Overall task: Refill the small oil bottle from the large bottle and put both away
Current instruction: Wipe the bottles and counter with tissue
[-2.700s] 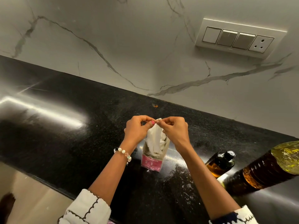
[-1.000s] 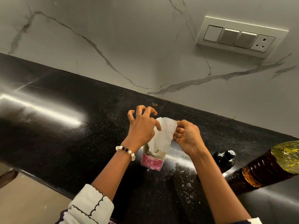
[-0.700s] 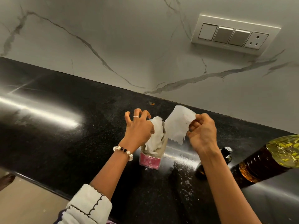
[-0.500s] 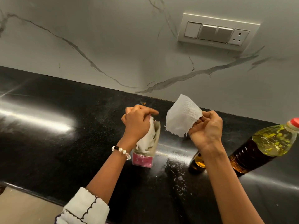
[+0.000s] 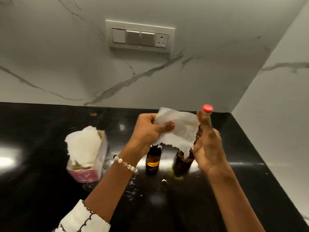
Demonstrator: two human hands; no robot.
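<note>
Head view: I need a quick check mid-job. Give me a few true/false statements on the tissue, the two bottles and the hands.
1. The left hand pinches the tissue sheet. True.
2. The large bottle has a blue cap. False: its cap is red.
3. The small bottle lies on its side. False: it stands upright on the black counter.
4. The right hand is at the large bottle's neck. True.
5. The tissue box sits right of both bottles. False: it sits to their left.
</note>
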